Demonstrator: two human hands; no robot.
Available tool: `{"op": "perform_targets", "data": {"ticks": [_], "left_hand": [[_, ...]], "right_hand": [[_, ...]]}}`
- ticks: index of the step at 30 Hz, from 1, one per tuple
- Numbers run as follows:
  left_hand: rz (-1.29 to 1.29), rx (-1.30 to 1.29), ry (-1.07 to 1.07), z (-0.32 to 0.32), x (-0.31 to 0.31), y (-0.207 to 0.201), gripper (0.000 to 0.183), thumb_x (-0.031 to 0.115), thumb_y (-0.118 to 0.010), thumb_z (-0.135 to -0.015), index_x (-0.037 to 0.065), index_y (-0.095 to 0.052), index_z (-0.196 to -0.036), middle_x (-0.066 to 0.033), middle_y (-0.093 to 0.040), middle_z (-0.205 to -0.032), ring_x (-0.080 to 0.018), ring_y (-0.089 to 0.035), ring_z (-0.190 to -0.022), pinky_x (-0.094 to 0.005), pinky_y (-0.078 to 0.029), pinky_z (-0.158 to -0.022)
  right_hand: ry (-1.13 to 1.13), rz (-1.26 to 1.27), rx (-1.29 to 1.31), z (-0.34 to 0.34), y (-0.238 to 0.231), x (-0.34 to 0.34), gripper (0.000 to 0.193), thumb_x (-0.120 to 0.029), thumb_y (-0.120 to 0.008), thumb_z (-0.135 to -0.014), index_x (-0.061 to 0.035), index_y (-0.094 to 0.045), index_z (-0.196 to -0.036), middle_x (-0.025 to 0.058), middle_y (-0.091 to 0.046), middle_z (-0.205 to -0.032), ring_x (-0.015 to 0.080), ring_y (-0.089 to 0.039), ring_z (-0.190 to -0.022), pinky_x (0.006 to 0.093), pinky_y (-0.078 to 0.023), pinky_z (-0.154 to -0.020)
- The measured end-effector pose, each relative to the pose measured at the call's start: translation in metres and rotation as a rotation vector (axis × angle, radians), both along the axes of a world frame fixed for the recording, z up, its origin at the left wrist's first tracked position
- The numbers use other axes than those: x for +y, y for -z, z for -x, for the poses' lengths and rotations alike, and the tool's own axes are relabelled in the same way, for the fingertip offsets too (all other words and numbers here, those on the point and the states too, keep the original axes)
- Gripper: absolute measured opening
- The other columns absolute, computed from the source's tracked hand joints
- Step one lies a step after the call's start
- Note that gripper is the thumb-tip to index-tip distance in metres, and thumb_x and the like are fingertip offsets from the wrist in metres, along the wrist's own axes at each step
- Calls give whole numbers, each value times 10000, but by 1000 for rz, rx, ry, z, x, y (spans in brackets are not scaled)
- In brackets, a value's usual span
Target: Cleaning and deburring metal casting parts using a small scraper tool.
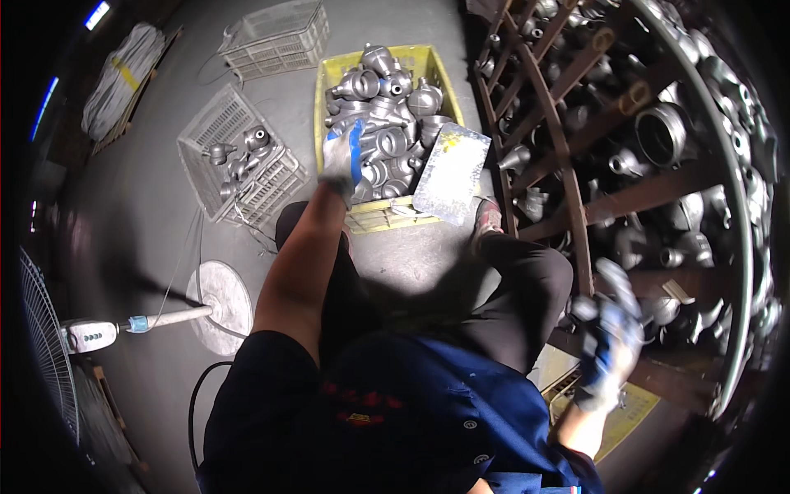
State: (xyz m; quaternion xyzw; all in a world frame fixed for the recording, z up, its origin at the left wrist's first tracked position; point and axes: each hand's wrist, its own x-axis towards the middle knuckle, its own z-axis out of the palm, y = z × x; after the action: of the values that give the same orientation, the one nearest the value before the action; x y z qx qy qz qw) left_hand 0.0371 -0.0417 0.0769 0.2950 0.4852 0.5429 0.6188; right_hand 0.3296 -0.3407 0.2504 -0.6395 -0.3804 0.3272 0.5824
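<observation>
Grey metal fittings, bulbous and tubular, sit heaped in the yellow rectangular plastic crate, up near its rim. They lie at all angles: loose fill, likely because such odd shapes don't stack.

Left hand, in a white glove with blue coating, is at the pile, left half of the crate. Arm reaches out nearly straight, fingers point away from the body, blue side toward the crate's middle. Can't tell if the fingers are clamped on a fitting or just resting; the grip side is hidden.

Right hand, same glove type, is well apart from the crate, right of it and closer to the body. Motion blur: can't tell if its fingers are apart or together, or hold anything.

Flat silvery metal sheet leans over the crate's near right corner, probably parked there within reach.

Crate sits just past the feet, presumably to keep the pile at arm's length.

Left of the crate: grey slatted plastic crate, tilted, few fittings inside. Beyond that, a second pale grey crate.

Right of the crate: rusty brown metal rack, bars apparently holding back many more fittings.
</observation>
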Motion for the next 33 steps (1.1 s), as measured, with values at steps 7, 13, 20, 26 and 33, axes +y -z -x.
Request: {"op": "perform_targets", "data": {"ticks": [7, 13, 20, 26, 33], "left_hand": [[-49, 435, 418, 65, 70, 58, 185, 92, -611, -870, 13, -612, -1037, -64, -644, -879, -148, -636, -754, -263, -529, -629], [203, 525, 514, 65, 43, 46, 299, 291, -674, -780, 126, -635, -1026, -86, -645, -851, -215, -630, -753, -355, -509, -671], [-377, 1810, 1203, 76, 3, 23, 762, 410, -719, -678, 121, -446, -1328, -143, -520, -1293, -294, -456, -1244, -412, -401, -974], [-541, 2172, 1157, 104, -1, 60, 720, 313, -719, -628, 44, -500, -1259, -138, -601, -1112, -286, -498, -1162, -417, -425, -887], [-485, 1955, 1179, 103, 5, 43, 605, 293, -682, -711, 71, -522, -1250, -151, -638, -1052, -307, -573, -1078, -434, -447, -866]], "right_hand": [[-532, 323, 520, 31, 113, 108, 426, -45, -483, -901, 30, -443, -1319, 118, -635, -977, 73, -549, -566, 194, -452, -455], [-600, 355, 568, 43, 151, 147, 423, -108, -508, -919, 16, -458, -1320, 106, -662, -897, 60, -517, -540, 189, -430, -453], [-620, 377, 617, 49, 147, 150, 455, -108, -521, -887, 13, -462, -1322, 140, -666, -922, 73, -510, -537, 195, -432, -471], [-634, 392, 687, 53, 148, 150, 472, -102, -525, -879, 28, -445, -1326, 154, -662, -928, 83, -517, -549, 201, -437, -471], [-611, 375, 636, 53, 154, 149, 446, -80, -505, -883, 24, -465, -1314, 128, -664, -896, 71, -507, -526, 201, -426, -447]]}}
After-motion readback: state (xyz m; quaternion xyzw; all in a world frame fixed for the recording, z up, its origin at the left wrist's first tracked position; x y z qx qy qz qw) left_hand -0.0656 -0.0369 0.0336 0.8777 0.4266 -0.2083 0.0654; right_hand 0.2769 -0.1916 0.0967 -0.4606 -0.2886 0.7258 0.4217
